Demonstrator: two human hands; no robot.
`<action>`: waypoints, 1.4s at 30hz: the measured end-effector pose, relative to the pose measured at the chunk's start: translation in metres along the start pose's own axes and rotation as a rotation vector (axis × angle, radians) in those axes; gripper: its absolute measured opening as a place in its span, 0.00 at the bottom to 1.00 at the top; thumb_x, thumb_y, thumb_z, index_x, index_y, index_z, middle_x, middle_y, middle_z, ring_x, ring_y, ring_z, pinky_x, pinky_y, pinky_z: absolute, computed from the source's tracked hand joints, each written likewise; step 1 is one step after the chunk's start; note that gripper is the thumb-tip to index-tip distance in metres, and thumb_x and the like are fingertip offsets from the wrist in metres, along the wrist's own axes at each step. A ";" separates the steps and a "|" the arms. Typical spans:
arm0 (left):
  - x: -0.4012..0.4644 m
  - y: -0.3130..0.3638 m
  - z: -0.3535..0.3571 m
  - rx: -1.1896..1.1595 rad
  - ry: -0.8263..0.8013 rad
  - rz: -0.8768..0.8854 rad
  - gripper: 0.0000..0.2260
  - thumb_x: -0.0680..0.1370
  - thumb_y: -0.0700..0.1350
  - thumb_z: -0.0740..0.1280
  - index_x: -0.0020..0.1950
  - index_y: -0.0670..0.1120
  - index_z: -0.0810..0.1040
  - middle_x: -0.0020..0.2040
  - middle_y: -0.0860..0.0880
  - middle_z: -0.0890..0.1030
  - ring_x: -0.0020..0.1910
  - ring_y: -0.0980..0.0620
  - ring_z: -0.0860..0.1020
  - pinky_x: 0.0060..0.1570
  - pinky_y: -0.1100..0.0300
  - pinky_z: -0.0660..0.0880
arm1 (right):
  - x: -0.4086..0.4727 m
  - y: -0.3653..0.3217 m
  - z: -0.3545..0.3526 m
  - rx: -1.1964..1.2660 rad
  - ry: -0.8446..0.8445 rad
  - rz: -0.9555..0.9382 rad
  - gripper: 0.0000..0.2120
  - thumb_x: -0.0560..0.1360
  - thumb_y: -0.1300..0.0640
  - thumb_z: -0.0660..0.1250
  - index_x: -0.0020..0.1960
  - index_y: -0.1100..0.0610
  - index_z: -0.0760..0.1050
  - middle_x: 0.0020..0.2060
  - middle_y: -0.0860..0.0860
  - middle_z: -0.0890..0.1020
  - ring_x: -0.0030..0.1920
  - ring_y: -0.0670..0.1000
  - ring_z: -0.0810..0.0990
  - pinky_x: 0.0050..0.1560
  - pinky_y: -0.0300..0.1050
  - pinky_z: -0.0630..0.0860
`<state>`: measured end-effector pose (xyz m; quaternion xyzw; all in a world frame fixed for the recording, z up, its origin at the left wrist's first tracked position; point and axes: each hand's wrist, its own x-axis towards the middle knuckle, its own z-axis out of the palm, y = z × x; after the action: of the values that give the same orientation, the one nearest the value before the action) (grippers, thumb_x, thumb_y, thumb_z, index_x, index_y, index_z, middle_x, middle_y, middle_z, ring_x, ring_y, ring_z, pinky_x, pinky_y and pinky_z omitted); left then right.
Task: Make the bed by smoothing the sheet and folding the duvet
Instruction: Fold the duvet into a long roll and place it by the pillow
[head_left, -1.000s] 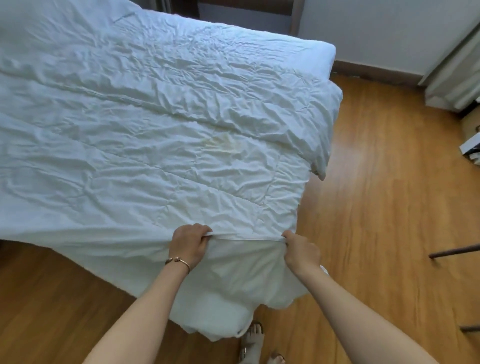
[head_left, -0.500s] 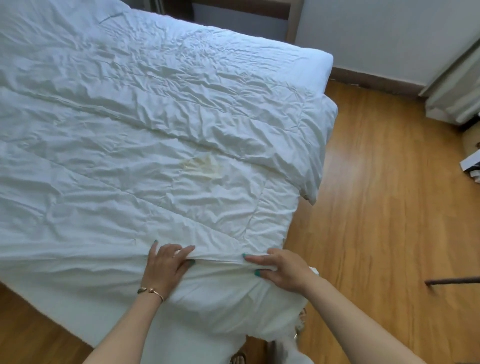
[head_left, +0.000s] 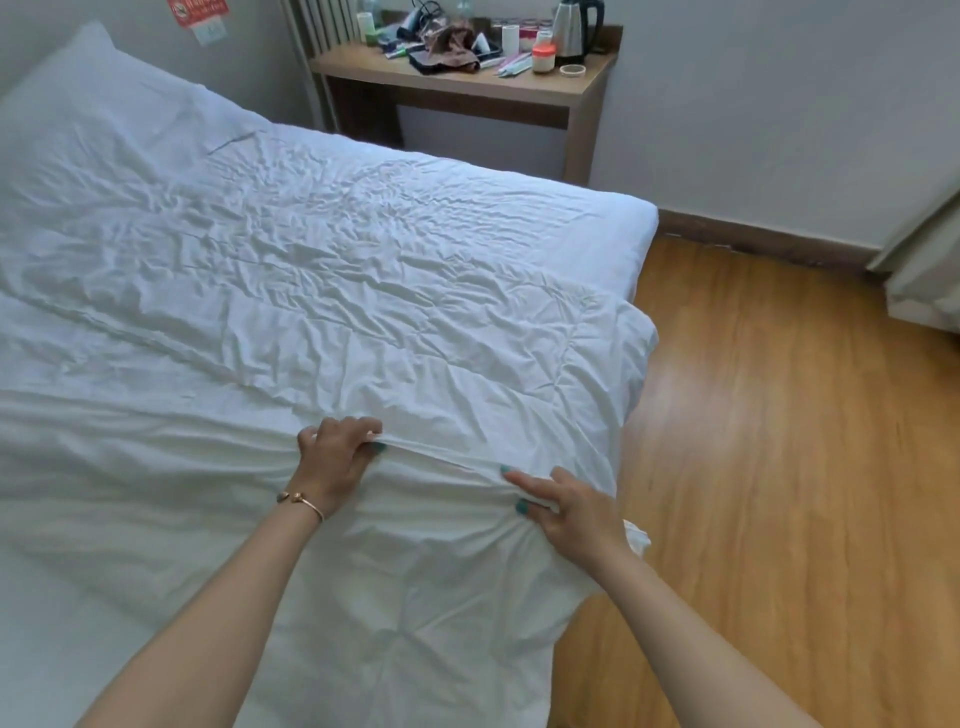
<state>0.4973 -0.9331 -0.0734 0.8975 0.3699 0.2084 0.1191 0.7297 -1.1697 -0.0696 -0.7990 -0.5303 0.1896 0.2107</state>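
Observation:
A wrinkled white duvet (head_left: 311, 322) covers most of the bed, folded back so that a doubled edge runs across in front of me. My left hand (head_left: 337, 457), with a gold bracelet at the wrist, curls its fingers over that folded edge and grips it. My right hand (head_left: 566, 506) lies about a hand's width to the right, pinching the same edge between thumb and fingers. Below the hands the duvet hangs over the bed's near corner. The white sheet (head_left: 587, 228) shows bare at the far right corner of the bed. A white pillow (head_left: 88, 98) lies at the head, far left.
A wooden side table (head_left: 467, 88) stands against the far wall, loaded with a kettle (head_left: 574, 26), bottles, jars and a dark bag. Wooden floor (head_left: 779, 467) runs along the bed's right side. A pale curtain (head_left: 924, 280) hangs at the right edge.
Both hands have carried the duvet's edge further up the bed, away from me. The left hand went from flat to gripping. My view lifted, bringing in the side table and pillow.

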 end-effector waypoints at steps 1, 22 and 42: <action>0.016 0.003 0.006 -0.015 0.008 0.005 0.11 0.74 0.58 0.54 0.54 0.58 0.68 0.45 0.49 0.81 0.47 0.50 0.71 0.46 0.56 0.54 | 0.012 0.008 -0.006 -0.029 0.022 0.009 0.19 0.78 0.42 0.61 0.65 0.25 0.63 0.36 0.44 0.66 0.43 0.46 0.76 0.39 0.42 0.68; 0.448 0.095 0.160 -0.092 -0.171 0.353 0.07 0.74 0.52 0.64 0.50 0.57 0.68 0.39 0.51 0.78 0.45 0.46 0.78 0.45 0.54 0.55 | 0.299 0.202 -0.132 0.052 0.257 0.339 0.21 0.77 0.46 0.66 0.61 0.23 0.64 0.43 0.46 0.68 0.44 0.49 0.75 0.41 0.46 0.74; 0.522 0.113 0.342 0.129 -0.317 -0.068 0.14 0.79 0.57 0.55 0.47 0.54 0.79 0.43 0.52 0.77 0.50 0.45 0.73 0.50 0.53 0.55 | 0.413 0.355 -0.099 0.043 -0.059 0.482 0.25 0.75 0.48 0.66 0.68 0.28 0.64 0.53 0.47 0.72 0.56 0.52 0.73 0.57 0.47 0.68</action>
<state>1.0586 -0.6593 -0.1853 0.9119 0.3893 0.0356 0.1250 1.2050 -0.9234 -0.2103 -0.8920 -0.3261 0.2687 0.1608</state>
